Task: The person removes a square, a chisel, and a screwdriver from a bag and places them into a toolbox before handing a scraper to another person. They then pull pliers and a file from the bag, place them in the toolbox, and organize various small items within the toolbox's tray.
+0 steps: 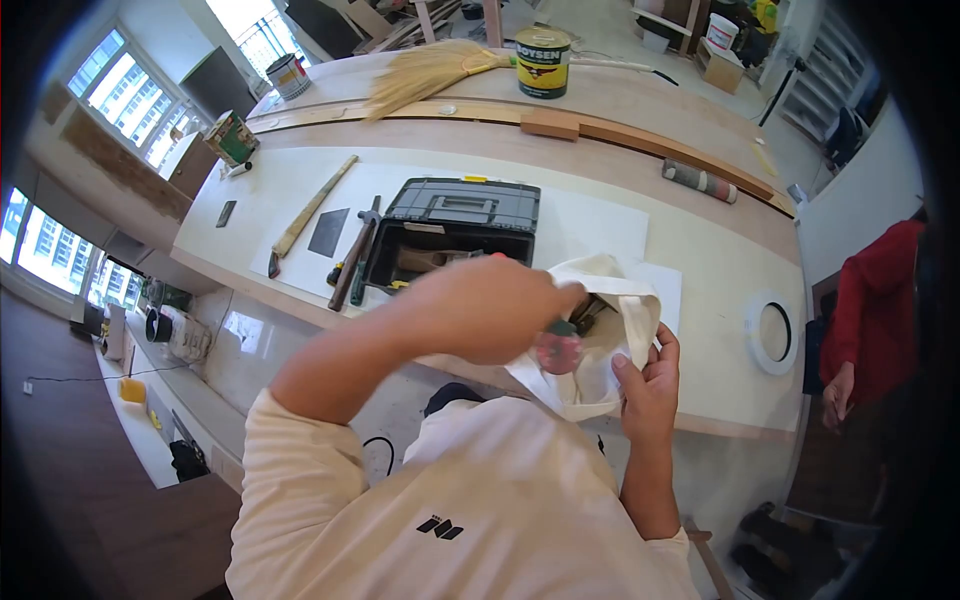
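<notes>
My right hand [650, 382] is closed on the side of a cream cloth bag [637, 300], thumb inside the rim, holding its mouth apart. Over the bag's opening is my left hand [490, 310], blurred, its fingers curled and partly hidden. Just below it shows a red round thing [559, 350] with dark green beside it, too smeared to name. Dark metal items [597, 315] lie in the bag. Behind my left hand sits a grey-black toolbox [462, 205], lid raised, tools inside. A hammer [366, 235] lies along its left side.
Left of the toolbox are a handsaw [310, 215] and a dark square sheet [328, 232]. Paint cans [543, 62], a straw broom [430, 75] and wooden strips [660, 145] occupy the back. A white ring [754, 335] lies right; a person in a red sleeve [865, 290] stands beyond.
</notes>
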### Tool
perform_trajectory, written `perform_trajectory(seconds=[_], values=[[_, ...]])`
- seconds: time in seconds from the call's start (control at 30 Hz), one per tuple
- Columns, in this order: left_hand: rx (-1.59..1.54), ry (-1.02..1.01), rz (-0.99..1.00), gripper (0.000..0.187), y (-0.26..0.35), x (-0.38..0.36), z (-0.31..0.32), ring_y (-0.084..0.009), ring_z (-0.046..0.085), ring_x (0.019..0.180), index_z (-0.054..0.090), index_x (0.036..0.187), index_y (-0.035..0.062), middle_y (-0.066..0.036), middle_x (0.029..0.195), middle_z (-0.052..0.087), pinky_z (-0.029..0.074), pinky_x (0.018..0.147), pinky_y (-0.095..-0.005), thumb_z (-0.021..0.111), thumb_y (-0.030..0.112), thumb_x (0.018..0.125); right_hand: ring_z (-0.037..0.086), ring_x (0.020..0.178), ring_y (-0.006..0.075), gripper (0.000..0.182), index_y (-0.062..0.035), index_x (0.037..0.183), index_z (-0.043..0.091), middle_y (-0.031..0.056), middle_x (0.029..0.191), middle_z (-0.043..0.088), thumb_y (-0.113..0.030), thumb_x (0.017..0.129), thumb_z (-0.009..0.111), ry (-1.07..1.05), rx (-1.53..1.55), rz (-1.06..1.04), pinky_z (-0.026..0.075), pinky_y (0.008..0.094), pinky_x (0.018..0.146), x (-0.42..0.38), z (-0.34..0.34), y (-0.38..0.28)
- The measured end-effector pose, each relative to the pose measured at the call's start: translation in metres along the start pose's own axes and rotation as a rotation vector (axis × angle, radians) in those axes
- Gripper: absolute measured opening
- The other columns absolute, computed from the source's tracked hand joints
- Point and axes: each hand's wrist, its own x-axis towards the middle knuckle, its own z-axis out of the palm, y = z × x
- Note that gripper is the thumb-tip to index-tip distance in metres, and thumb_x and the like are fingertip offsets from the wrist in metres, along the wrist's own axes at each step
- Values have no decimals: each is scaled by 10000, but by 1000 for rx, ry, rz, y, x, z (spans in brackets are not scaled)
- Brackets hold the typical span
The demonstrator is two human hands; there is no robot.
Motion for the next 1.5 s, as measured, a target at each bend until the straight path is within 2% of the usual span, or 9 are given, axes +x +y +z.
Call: perform_trajectory(seconds=[0.3,0.5,0.57,0.67,0.9,1.1,1.17,1.33,1.5], values=[[-223,377,-441,518,-154,-146,-52,-359,633,844,513,1275,72,-195,917,662,488,760,-414,672,166,791,554,1090,188,535,3,1342,379,146,1236,540,-19,864,621,172,-224,-12,460,323,952,7,-5,34],[-134,721,-482,358,-317,-165,27,-205,697,843,523,1173,1,-108,921,712,532,751,-327,662,206,915,559,1171,326,596,60,1314,436,228,1297,557,-218,853,692,507,-745,-16,425,399,1008,-1,-22,76],[-702,821,-348,283,-407,-157,73,-219,698,850,491,1134,-27,-140,923,699,559,779,-321,636,96,924,584,1145,359,610,53,1304,462,259,1246,582,-250,833,704,540,-978,22,437,411,987,-8,16,55],[-727,861,-585,534,-499,-154,115,-149,596,867,418,1309,-32,-115,1004,609,508,773,-293,687,158,889,622,1075,364,530,27,1245,525,265,1136,627,-237,820,699,562,-1168,165,473,416,921,4,44,10],[-1094,1002,-637,655,-553,-143,146,-195,582,940,331,1405,52,-130,1192,539,477,700,-304,568,62,795,646,991,265,768,-13,1421,351,252,1109,636,-153,776,744,635,-409,-208,521,346,826,104,30,-58],[-1201,1046,-534,637,-572,-139,154,-180,595,941,300,1417,75,-103,1157,570,472,744,-322,586,100,847,632,949,289,1050,-13,1522,107,266,1213,577,-227,753,790,772,-1437,-195,514,398,802,159,54,-144],[-1224,1070,-492,626,-583,-136,163,-173,599,928,293,1415,81,-91,1130,583,476,761,-334,607,112,875,665,760,277,955,25,1483,179,266,1035,637,-206,765,765,757,-1287,-176,538,377,626,159,77,-191],[-1304,1133,-448,631,-587,-124,176,-230,591,1030,323,1392,60,-171,1208,528,498,894,-341,636,55,844,699,810,318,792,94,1461,187,196,884,702,-129,807,573,805,-1368,-99,508,441,865,159,127,-252],[-1225,1160,-452,667,-605,-112,189,-245,593,1033,338,1381,44,-206,1197,532,495,903,-326,722,117,840,648,1060,320,774,34,1503,153,228,1160,640,-118,831,506,926,-1609,31,480,435,939,155,151,-241]])
